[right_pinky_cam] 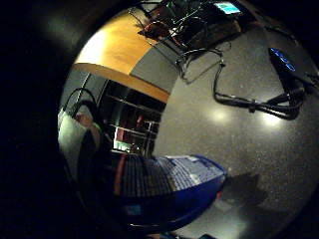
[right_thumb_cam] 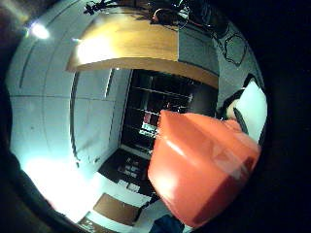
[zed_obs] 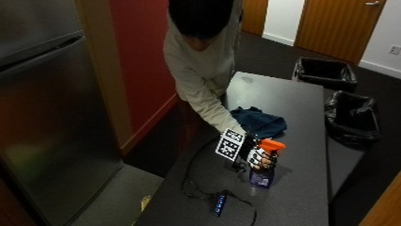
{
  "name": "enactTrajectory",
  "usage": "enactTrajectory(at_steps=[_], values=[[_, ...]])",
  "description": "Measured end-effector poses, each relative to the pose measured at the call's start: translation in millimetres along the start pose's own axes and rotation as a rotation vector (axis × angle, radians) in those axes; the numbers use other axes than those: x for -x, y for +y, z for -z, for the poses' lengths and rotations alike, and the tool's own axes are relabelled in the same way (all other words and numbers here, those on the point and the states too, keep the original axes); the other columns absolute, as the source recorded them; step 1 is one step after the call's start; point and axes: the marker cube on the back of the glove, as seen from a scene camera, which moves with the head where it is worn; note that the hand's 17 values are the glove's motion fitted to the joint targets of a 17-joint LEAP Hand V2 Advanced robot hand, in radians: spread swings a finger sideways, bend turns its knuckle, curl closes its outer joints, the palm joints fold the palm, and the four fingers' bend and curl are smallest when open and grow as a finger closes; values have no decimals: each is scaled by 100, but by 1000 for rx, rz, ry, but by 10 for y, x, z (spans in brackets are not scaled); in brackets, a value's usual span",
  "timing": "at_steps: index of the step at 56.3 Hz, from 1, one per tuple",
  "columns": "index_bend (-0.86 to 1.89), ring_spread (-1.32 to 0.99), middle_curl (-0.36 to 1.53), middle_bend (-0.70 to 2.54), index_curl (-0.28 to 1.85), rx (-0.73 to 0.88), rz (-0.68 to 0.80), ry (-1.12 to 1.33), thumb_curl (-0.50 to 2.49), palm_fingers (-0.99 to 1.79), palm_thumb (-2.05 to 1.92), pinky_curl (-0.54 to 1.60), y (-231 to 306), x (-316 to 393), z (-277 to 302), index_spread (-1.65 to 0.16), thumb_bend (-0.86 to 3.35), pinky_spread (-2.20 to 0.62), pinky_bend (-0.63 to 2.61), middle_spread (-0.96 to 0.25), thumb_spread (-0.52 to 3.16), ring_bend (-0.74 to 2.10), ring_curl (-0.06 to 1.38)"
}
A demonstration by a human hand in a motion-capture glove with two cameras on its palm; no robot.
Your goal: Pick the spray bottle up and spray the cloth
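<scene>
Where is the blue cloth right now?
In the outside view, the blue cloth lies bunched on the dark table, just beyond the spray bottle.

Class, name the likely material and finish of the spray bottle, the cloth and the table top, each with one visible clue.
Spray bottle: probably plastic; glossy orange trigger head, see-through body showing purple liquid, printed label.
Cloth: soft woven fabric, matt dark blue; it lies crumpled in folds.
Table top: hard, smooth, dark grey with fine speckles and slight sheen; laminate or stone-like, which cannot be told.
</scene>
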Motion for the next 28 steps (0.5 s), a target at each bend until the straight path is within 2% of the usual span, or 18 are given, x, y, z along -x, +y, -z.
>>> enactTrajectory(at_steps=[19, 28], values=[[37, -20, 49, 57, 54, 28, 1, -8, 77, 137, 97, 39, -21, 6, -4, -15, -4, -22, 35, -16, 14, 57, 44], [37, -20, 49, 57, 54, 96, 16, -15, 77, 137, 97, 39, -1, -20, -14, -15, -4, -22, 35, -16, 14, 57, 44]])
